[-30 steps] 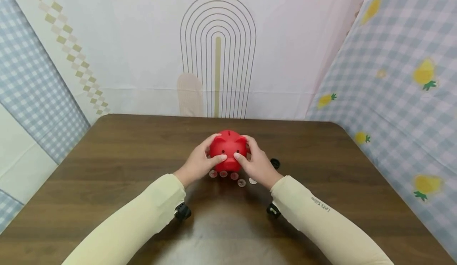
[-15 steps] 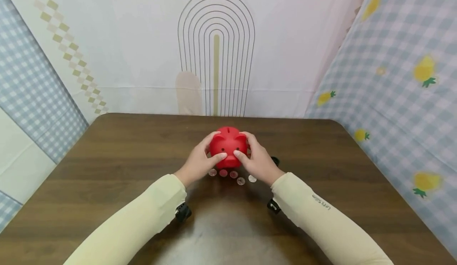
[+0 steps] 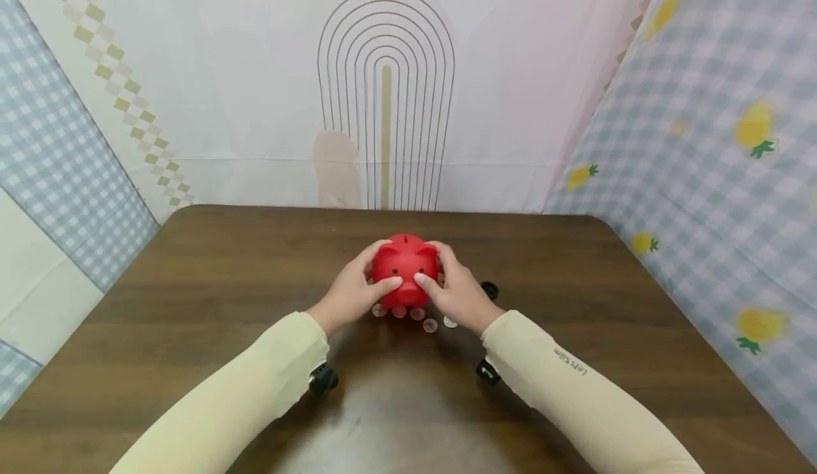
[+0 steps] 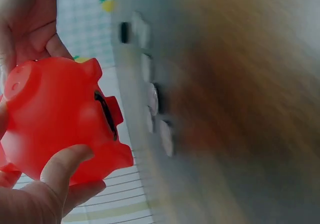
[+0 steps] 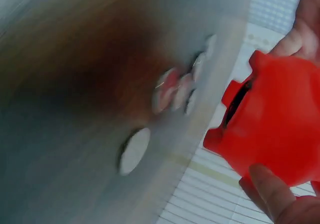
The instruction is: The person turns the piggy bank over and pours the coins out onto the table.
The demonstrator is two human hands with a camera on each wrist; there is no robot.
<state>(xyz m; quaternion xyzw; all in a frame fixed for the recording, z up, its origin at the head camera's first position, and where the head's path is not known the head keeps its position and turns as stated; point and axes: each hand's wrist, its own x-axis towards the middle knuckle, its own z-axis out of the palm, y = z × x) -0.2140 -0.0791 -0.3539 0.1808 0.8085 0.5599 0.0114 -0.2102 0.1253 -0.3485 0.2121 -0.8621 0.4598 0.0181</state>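
Note:
A red piggy bank (image 3: 405, 257) is held between both hands, its snout toward me and its coin slot on top. My left hand (image 3: 353, 291) grips its left side, and my right hand (image 3: 464, 295) grips the right, thumbs on the front near the snout. Both wrist views show it raised off the table, legs down, with a dark opening (image 4: 106, 115) in its belly seen nearly edge-on. Several silvery coins (image 3: 430, 326) lie on the table below and in front of it. The fingers behind the piggy bank are partly hidden.
A small black round piece (image 3: 489, 290), perhaps a cap, lies just right of my right hand on the brown wooden table (image 3: 255, 254). Patterned cloth (image 3: 255, 91) hangs behind the table, and checked cloth hangs at both sides.
The piggy bank rose slightly, then came down a little, both hands moving with it. Their grip looks the same, and the coins in front stay where they were.

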